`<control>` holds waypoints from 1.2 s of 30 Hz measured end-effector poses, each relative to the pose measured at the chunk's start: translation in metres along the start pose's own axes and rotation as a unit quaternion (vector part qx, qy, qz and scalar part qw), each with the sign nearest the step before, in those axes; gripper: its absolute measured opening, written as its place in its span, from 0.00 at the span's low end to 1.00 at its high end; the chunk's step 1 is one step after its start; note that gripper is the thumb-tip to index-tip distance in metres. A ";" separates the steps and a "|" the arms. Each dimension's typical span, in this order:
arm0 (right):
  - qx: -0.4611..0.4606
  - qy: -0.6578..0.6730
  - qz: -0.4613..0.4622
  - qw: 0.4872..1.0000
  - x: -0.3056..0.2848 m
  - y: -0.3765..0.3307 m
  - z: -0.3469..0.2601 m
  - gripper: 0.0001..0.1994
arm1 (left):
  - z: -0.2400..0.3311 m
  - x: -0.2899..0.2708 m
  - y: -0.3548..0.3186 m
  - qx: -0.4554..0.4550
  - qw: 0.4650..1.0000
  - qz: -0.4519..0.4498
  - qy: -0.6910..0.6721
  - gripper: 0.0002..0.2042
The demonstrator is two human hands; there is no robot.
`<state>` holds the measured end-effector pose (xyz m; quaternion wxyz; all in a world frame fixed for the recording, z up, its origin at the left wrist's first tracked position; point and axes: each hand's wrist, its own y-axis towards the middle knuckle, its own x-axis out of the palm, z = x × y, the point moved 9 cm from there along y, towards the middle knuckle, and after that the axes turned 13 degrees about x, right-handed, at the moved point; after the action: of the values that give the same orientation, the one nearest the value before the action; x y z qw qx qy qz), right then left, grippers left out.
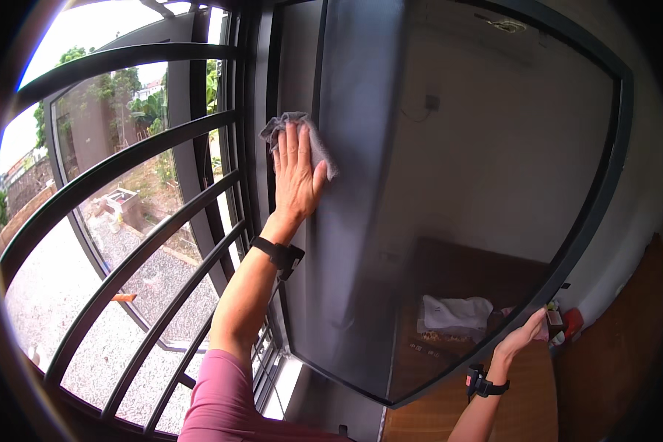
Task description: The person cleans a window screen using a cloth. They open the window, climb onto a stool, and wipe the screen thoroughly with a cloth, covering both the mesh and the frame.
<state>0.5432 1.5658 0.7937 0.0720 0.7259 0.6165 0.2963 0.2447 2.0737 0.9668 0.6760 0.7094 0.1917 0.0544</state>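
Cloth (321,149), likely light, soft and quick to bunch, so best held under a broad palm, lies against the pane (493,184) beneath the left hand (295,178), flat with fingers nearly together, while the right hand's (521,337) hold at the frame (618,129) I cannot tell.

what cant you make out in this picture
In the head view:
Cloth: its middle is hidden under the left hand.
Right hand: overlapping fingers leave any grip on the frame unclear.
Right forearm: cut off by the lower edge.
Red thing: too small to identify.
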 end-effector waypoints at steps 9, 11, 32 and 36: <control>-0.032 -0.070 -0.041 0.996 0.021 -0.016 -0.023 0.25 | -0.035 -0.012 0.124 -0.014 0.990 0.143 -0.012 0.34; -0.040 -0.058 -0.046 0.996 0.016 -0.020 -0.029 0.25 | -0.039 -0.017 0.165 -0.018 0.987 0.161 -0.020 0.35; -0.015 -0.012 -0.018 1.000 -0.008 -0.029 -0.032 0.27 | 0.086 0.039 -0.110 -0.084 0.991 -0.010 -0.103 0.39; 0.004 -0.012 -0.047 0.999 -0.002 -0.030 -0.034 0.26 | 0.274 0.033 -0.063 0.185 0.972 -0.084 -0.121 0.37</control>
<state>0.4996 1.5625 0.8065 0.0896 0.7001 0.6501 0.2815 0.3547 1.8293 0.8774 0.5533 0.8048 0.1747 -0.1251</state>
